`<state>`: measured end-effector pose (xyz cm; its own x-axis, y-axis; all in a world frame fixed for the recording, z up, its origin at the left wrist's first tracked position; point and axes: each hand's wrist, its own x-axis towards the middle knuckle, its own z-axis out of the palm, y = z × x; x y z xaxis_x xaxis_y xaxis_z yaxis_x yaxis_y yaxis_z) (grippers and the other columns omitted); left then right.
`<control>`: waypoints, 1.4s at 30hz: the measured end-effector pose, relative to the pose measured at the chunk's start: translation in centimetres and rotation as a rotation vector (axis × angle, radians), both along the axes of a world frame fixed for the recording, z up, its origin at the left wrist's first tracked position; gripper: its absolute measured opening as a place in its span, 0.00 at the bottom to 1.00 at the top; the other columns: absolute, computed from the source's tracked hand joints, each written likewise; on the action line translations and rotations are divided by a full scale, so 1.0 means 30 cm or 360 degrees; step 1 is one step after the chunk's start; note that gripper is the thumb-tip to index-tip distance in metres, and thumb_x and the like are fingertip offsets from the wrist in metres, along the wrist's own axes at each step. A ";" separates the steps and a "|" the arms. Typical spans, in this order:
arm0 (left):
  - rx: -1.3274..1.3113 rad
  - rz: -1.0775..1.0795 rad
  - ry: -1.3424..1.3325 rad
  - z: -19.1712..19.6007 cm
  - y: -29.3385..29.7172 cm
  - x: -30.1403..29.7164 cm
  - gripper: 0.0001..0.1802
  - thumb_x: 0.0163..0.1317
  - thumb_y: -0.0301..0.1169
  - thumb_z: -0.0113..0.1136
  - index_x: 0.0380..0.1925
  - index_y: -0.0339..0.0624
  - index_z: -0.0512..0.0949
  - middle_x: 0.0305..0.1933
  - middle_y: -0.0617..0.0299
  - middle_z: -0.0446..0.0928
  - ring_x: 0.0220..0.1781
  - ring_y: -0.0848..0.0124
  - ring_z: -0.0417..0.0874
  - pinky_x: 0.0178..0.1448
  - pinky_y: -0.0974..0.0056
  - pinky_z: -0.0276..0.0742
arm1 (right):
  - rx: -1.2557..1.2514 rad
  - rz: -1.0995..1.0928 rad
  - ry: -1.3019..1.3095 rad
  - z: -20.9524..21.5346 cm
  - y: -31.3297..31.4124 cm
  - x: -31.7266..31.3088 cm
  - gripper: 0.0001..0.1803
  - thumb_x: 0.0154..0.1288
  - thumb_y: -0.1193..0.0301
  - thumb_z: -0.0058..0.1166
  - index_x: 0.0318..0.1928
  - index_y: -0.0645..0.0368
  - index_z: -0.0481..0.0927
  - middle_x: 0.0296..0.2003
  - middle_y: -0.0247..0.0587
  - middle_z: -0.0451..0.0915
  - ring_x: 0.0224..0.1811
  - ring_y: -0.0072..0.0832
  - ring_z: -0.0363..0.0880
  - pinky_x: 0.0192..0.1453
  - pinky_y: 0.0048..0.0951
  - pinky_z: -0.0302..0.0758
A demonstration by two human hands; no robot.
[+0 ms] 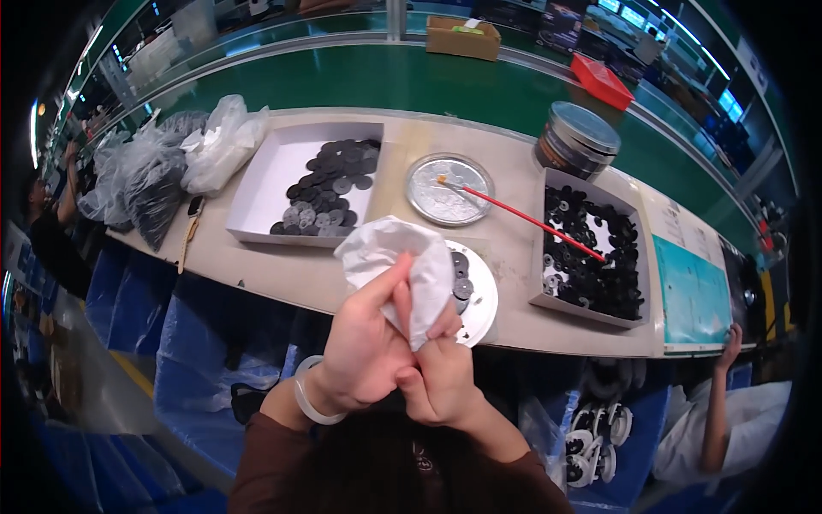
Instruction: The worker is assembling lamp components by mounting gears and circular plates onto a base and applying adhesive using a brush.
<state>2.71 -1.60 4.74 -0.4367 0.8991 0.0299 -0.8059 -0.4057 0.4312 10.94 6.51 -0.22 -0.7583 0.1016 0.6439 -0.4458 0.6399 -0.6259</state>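
Observation:
A crumpled white cloth [381,244] is bunched up between my hands over the front edge of the bench. My left hand [364,347], with a pale band on its wrist, has its palm turned up and its fingers pressed against the cloth. Curled round the cloth's lower end is my right hand [443,377], closed. Just behind them lies a white round plastic part [484,300] with dark grey discs [462,283] on it, partly hidden by the cloth and my right hand.
Beyond stands a round metal lid [428,201] with a red-handled brush [514,214] across it. Boxes of grey discs [342,167] and black parts [591,244] flank it. A tin [578,137], plastic bags [223,141] and a cutter [190,236] lie around. Another person's hand [730,345] touches the right edge.

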 end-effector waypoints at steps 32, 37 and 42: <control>-0.0250 0.0300 0.0798 0.041 0.095 0.126 0.30 0.64 0.47 0.39 0.56 0.35 0.57 0.55 0.51 0.65 0.55 0.63 0.69 0.62 0.61 0.57 | -0.0002 -0.0454 0.0223 0.111 0.004 0.060 0.43 0.54 0.41 0.39 0.48 0.75 0.64 0.47 0.57 0.67 0.57 0.52 0.57 0.62 0.47 0.46; 0.0192 0.0428 0.1280 0.049 0.120 0.086 0.27 0.59 0.48 0.49 0.48 0.36 0.65 0.55 0.48 0.64 0.50 0.60 0.74 0.60 0.57 0.60 | -0.0317 -0.0055 0.0399 0.165 0.005 0.016 0.21 0.60 0.58 0.43 0.39 0.67 0.68 0.35 0.47 0.71 0.49 0.43 0.64 0.56 0.42 0.57; 0.0169 0.0522 0.1272 0.067 0.133 0.057 0.29 0.58 0.38 0.52 0.54 0.36 0.55 0.55 0.47 0.64 0.53 0.61 0.71 0.60 0.58 0.60 | -0.0499 0.0403 0.0353 0.215 0.045 -0.016 0.10 0.60 0.68 0.39 0.35 0.61 0.70 0.36 0.45 0.71 0.45 0.40 0.67 0.60 0.44 0.53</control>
